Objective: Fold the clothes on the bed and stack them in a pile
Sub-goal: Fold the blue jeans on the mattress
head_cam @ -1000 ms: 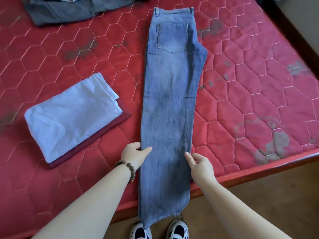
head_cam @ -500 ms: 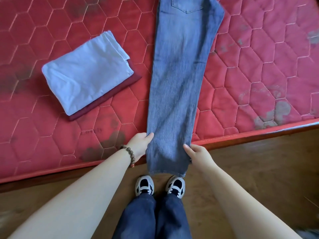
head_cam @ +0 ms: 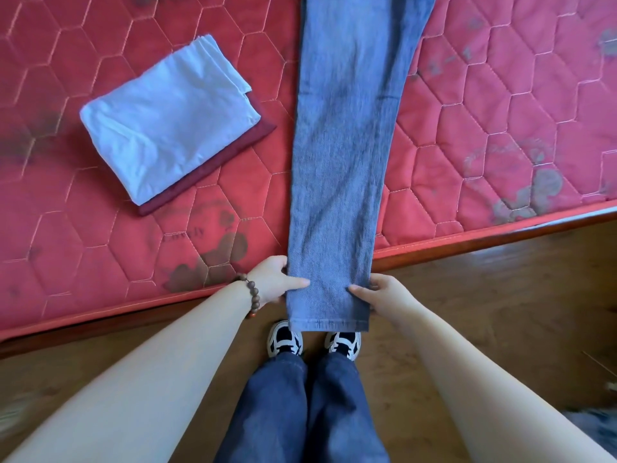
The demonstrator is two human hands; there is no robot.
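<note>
a red quilted mattress (head_cam: 100, 262), stitched in hexagons and blotched with dark stains, sits in a wooden frame over a brown wood floor (head_cam: 500, 312). a pair of faded blue jeans (head_cam: 347, 145), already doubled leg on leg, lies lengthwise across the mattress, with the hem end hanging past the bed edge above the person's sneakers (head_cam: 285, 339). the left hand (head_cam: 273, 282) pinches the left edge of the legs just above the hem, thumb on top; the right hand (head_cam: 384, 292) pinches the right edge the same way, fingers tucked behind the cloth. to the left, well apart from the jeans, a folded pale blue garment (head_cam: 167, 121) rests on a folded maroon one (head_cam: 213, 168), a neat rectangular pile.

the denim looks thick and coarse, likely heavy for its size and stiff enough to hold a crease, yet still limp along its length. holding both edges near the hem seems the right grip for carrying that end up toward the waistband; the weave should not slip.
</note>
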